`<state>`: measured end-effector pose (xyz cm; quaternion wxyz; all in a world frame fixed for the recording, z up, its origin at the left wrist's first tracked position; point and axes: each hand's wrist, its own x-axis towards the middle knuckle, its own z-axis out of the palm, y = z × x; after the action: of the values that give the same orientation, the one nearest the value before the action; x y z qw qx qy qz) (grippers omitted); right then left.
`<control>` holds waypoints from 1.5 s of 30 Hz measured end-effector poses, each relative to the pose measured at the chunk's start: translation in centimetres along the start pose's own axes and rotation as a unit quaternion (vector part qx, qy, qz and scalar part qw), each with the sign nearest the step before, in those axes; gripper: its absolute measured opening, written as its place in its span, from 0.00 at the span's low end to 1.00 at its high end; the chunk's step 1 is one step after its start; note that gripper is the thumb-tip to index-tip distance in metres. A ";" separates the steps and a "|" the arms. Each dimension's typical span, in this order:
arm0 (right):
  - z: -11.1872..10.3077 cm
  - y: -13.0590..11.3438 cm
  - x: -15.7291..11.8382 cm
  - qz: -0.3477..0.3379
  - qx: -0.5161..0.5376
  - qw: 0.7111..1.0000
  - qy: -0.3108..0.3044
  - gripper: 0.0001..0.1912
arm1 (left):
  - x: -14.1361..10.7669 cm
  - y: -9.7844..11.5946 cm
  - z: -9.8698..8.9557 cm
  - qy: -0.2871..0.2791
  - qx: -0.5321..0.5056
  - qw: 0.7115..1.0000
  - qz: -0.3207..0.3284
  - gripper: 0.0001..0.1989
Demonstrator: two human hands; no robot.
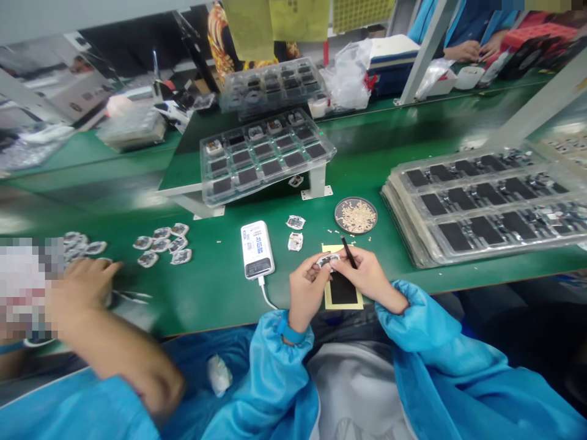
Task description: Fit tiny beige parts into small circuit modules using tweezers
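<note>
My left hand (308,287) and my right hand (364,272) meet over a black pad with a yellow border (359,299). Between their fingertips they grip a small white-framed part (328,260). A black pen-like tool (348,252) also rests in my right hand, its tip pointing up and away. Two similar parts (296,222) lie just beyond my left hand. Behind the pad is a round dish (356,215) of tiny beige pieces. To the left, a white power bank (257,249) has a cable plugged in.
Stacked clear trays (413,244) stand at the right. Another compartment tray (270,162) rests on a raised green shelf. Several white-framed parts (161,244) lie at left, beside a co-worker's arm and hand (89,284). Another person's hands (477,50) show at the back right.
</note>
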<state>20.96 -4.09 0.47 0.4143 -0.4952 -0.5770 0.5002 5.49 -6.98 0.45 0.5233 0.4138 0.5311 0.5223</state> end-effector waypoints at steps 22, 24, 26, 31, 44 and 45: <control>-2.8 -3.4 0.9 -0.320 -0.150 0.934 -0.051 0.06 | -0.8 1.6 -1.5 -0.011 0.197 0.963 0.185 0.12; -2.7 -3.1 0.9 -0.321 -0.169 0.929 -0.073 0.07 | -0.9 1.6 -1.5 -0.004 0.207 0.960 0.189 0.13; -2.6 -2.6 1.1 -0.319 -0.187 0.925 -0.087 0.08 | -1.0 1.6 -1.5 -0.001 0.215 0.958 0.192 0.13; -2.6 -1.7 1.1 -0.330 -0.221 0.914 -0.088 0.08 | -1.2 1.4 -1.6 -0.006 0.234 0.953 0.194 0.13; -4.9 -1.9 3.7 -0.304 -0.224 0.926 -0.034 0.04 | -0.6 0.7 -1.8 -0.019 0.105 0.993 0.042 0.13; -5.6 -1.7 4.4 -0.287 -0.247 0.925 0.022 0.05 | -0.6 0.7 -1.9 -0.022 0.088 0.995 0.032 0.14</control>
<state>25.46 1.15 2.91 0.4171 -0.4064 -0.7904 0.1902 3.62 -7.72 1.02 0.4794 0.4863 0.5503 0.4805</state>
